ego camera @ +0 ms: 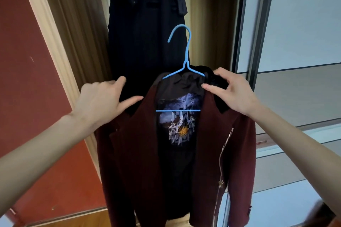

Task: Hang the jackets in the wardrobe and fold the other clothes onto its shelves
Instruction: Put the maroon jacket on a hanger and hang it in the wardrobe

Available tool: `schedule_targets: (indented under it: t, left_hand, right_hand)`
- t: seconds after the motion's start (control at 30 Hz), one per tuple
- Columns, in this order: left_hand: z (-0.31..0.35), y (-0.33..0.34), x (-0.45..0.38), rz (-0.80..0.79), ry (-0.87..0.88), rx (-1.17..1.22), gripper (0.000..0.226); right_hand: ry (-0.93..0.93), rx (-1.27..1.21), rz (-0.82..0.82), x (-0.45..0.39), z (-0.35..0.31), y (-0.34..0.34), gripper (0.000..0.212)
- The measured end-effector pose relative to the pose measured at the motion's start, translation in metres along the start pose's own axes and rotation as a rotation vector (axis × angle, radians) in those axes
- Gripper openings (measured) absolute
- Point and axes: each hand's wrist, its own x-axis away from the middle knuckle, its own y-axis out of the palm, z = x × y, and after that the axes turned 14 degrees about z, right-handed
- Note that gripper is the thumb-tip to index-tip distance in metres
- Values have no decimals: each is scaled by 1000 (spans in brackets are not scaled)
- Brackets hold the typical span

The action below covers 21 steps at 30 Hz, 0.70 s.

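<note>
You held the soft, heavy-looking maroon jacket (140, 153) on its blue hanger (185, 64) before the wardrobe (228, 24), left hand (99, 103) and right hand (232, 92) pinching the shoulders; the hook likely offered the surest hold.

Soft, even daylight fills the view, brightest on the pale sliding door (304, 24) at right, with no hard shadows. The dark coat (145, 24) loses detail in its blackness. Wide-angle distortion bends straight edges outward, and the lower right corner is motion-blurred.
</note>
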Motion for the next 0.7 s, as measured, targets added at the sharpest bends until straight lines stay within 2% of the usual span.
schedule_targets:
  t: [0.1, 0.17, 0.23, 0.3, 0.4, 0.53, 0.7]
  left_hand:
    - [5, -4, -6, -56, 25, 117, 90]
    - [10, -8, -16, -168, -39, 330, 90]
    - [22, -11, -35, -241, -109, 555, 76]
    - [39, -9, -53, -255, -84, 645, 55]
    - [51, -2, -66, -229, 68, 538, 34]
    - [41, 7, -60, -147, 66, 328, 37]
    - [46, 14, -64, -181, 80, 253, 43]
  right_hand:
    - [7, -64, 25, 0, -5, -11, 23]
    - [0, -76, 12, 1, -9, -16, 23]
    - [-8, -88, -8, 2, -16, -17, 23]
    - [-28, -90, -32, 0, -24, -16, 24]
    - [-47, -72, -58, -6, -27, -22, 24]
    - [-41, 3, -58, -11, -14, -38, 26]
    - [-44, 6, -21, -11, -7, -40, 29]
